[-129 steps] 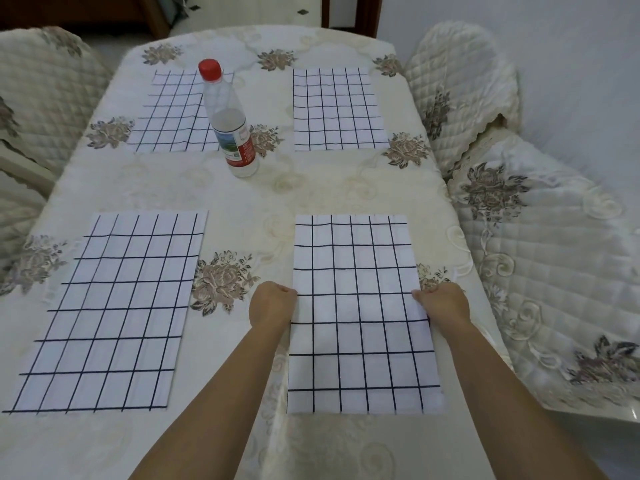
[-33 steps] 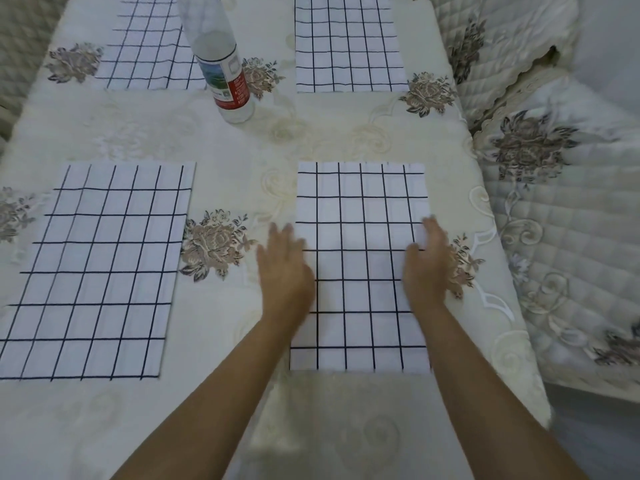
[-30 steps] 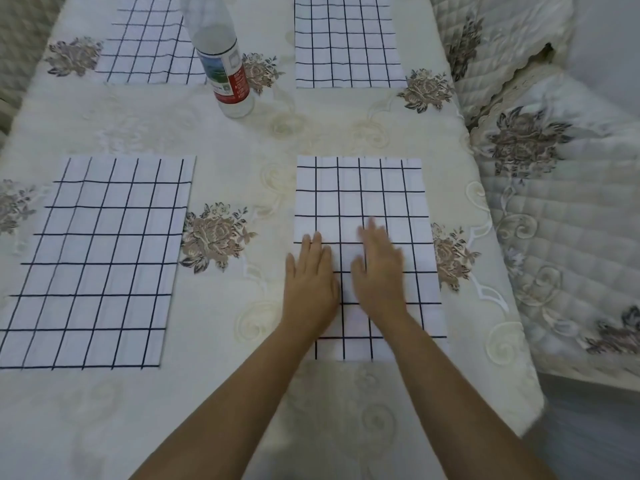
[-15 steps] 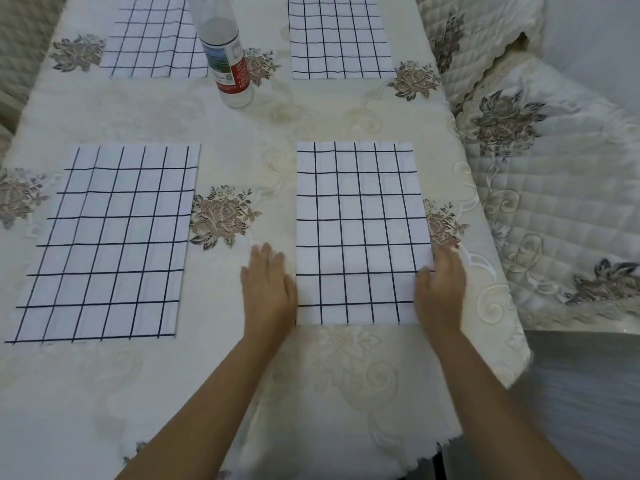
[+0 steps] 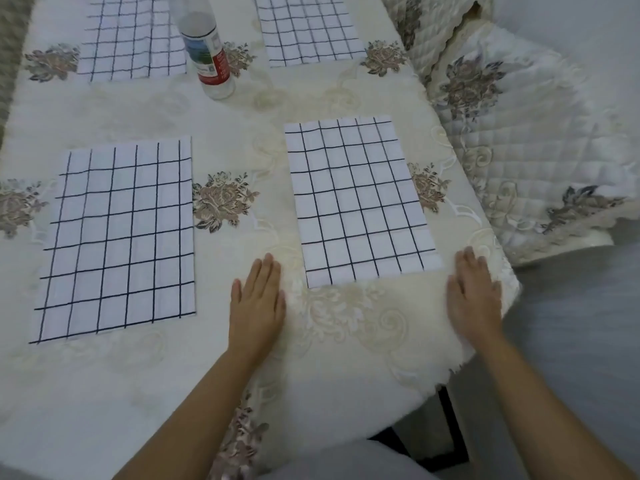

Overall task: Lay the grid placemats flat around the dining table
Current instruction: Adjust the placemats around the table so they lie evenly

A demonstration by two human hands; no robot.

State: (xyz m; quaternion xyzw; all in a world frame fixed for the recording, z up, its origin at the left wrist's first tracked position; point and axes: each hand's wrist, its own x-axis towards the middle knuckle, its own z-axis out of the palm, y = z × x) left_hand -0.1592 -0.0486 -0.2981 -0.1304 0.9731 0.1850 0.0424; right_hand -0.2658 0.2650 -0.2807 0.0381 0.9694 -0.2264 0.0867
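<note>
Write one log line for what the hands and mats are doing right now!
left hand: open, flat on tablecloth | right hand: open, off mat | near-right placemat: flat | placemats visible: four | bottle: upright

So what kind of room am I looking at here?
Most likely a home dining room: a table under a cream embroidered floral tablecloth, quilted cream chair covers alongside it, and white black-grid cloth placemats laid as place settings. Both hands rest open beside the nearest one.
</note>
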